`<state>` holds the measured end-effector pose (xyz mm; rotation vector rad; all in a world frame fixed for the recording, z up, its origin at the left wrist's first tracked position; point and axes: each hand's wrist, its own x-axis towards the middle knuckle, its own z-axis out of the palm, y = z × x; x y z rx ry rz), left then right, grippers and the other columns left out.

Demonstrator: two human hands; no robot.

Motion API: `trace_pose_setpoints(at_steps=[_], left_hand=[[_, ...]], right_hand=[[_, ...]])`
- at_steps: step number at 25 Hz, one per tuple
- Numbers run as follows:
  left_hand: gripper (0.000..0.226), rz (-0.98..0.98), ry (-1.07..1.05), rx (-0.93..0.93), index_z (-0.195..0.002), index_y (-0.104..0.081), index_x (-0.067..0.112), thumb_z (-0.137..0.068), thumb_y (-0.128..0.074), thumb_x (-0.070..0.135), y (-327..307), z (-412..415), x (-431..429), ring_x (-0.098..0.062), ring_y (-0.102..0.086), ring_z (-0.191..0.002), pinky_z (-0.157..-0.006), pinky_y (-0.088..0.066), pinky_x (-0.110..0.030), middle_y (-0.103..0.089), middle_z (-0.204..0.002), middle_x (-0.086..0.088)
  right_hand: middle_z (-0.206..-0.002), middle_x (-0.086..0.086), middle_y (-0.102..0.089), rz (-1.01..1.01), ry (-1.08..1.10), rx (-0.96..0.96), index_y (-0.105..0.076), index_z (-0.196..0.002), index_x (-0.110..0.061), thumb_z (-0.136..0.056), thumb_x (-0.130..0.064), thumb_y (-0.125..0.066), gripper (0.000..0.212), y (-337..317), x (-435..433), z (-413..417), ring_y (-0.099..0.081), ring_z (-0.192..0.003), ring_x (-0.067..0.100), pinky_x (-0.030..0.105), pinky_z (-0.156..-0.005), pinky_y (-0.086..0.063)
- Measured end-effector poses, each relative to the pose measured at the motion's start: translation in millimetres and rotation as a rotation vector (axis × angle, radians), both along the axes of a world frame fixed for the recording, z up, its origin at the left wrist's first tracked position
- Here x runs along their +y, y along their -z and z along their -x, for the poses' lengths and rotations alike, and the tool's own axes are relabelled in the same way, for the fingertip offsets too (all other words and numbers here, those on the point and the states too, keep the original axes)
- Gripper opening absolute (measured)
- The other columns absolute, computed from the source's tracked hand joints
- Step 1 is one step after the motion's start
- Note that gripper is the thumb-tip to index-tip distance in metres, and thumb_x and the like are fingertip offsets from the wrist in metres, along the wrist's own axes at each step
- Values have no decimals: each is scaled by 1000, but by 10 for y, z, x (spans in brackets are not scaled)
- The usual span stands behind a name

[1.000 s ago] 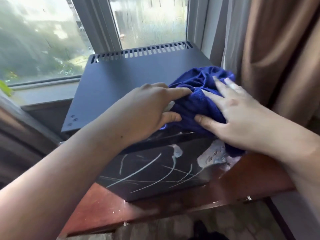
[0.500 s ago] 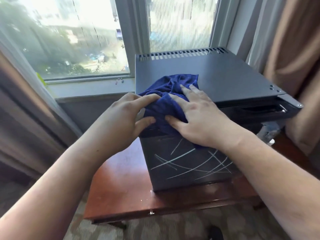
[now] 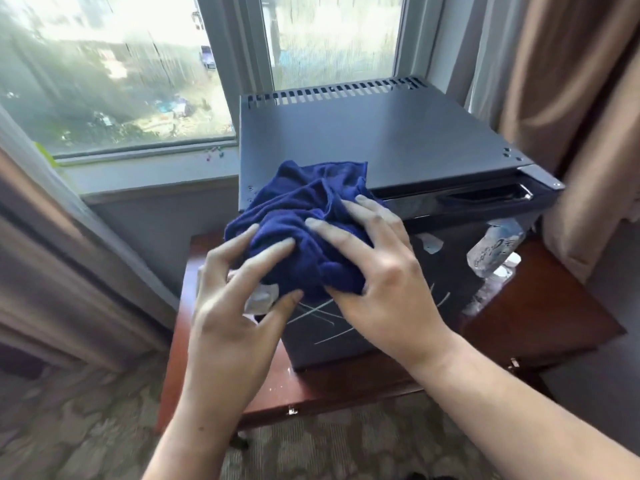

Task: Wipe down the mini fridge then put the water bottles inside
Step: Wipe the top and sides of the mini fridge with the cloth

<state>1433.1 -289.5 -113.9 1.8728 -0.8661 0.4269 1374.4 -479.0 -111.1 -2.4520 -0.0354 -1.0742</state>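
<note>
A black mini fridge [image 3: 398, 140] stands on a reddish wooden table [image 3: 540, 327] by the window. A crumpled blue cloth [image 3: 304, 209] lies over the fridge's front left top corner and hangs onto the scratched glossy door [image 3: 391, 323]. My right hand [image 3: 377, 285] presses on the cloth's right side, thumb tucked under its lower edge. My left hand [image 3: 235, 306] grips the cloth's left side, fingers spread over it and thumb below. A clear water bottle [image 3: 495, 247] shows at the door's right side; I cannot tell whether it is a reflection.
A window sill [image 3: 149, 174] runs behind the table on the left. Brown curtains hang at the left [image 3: 52, 271] and at the right [image 3: 581, 98], close to the fridge. Patterned carpet [image 3: 86, 427] lies below the table's front edge.
Both hands have slid the cloth from the fridge's right side across the top to its front left corner, and it now hangs lower over the door. My view has swung with it.
</note>
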Motion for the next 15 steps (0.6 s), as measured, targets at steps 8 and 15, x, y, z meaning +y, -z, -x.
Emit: trace_pose_setpoints(at_steps=[8,15], left_hand=[[86,69,12,179,-149,-51,45,-76,-78,9,335,265,-442,-5,-58,-132,-108,-38,-9,-55,-137,24],[71,55,-66,572,-123,-57,53,-80,-85,3,902,583,-915,13,-55,-126,-107,-39,-8,-59,-132,27]], right_hand=[[-141,-2,-54,-462,-40,-68,-70,-129,-29,-79,-25,-90,54,427,-213,445,-59,-131,11,23,-109,-45],[-101,1,-80,-1060,3,151,-79,-98,-27,-62,-8,-86,41,1013,-474,558,-75,-95,11,26,-83,-57]])
